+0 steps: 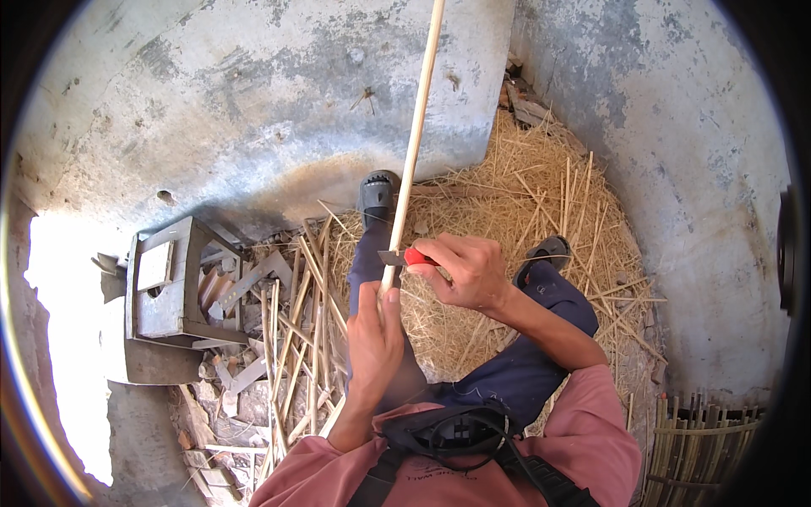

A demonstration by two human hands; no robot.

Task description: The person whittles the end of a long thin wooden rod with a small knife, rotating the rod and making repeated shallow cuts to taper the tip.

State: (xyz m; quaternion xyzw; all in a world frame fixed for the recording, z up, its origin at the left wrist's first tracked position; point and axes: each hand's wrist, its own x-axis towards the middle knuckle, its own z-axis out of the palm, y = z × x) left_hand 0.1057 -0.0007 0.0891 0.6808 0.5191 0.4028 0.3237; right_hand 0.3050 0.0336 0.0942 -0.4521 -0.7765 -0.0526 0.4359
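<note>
A long, pale wooden pole (414, 139) runs from my lap up past the top of the head view. My left hand (374, 334) is closed around its lower part, thumb along the wood. In my right hand (463, 269) is a knife with a red handle (416, 257). Its short grey blade (390, 258) lies across the pole, touching it just above my left hand. Whether the edge has bitten into the wood cannot be made out. The pole's lower end is hidden by my left hand and arm.
Straw and shavings (507, 190) cover the ground around my shoes. Several loose sticks (296, 338) lie to my left, beside a worn wooden box frame (173, 279) and rubble. Weathered walls (279, 93) stand ahead and right. A slatted basket (701, 448) is at the lower right.
</note>
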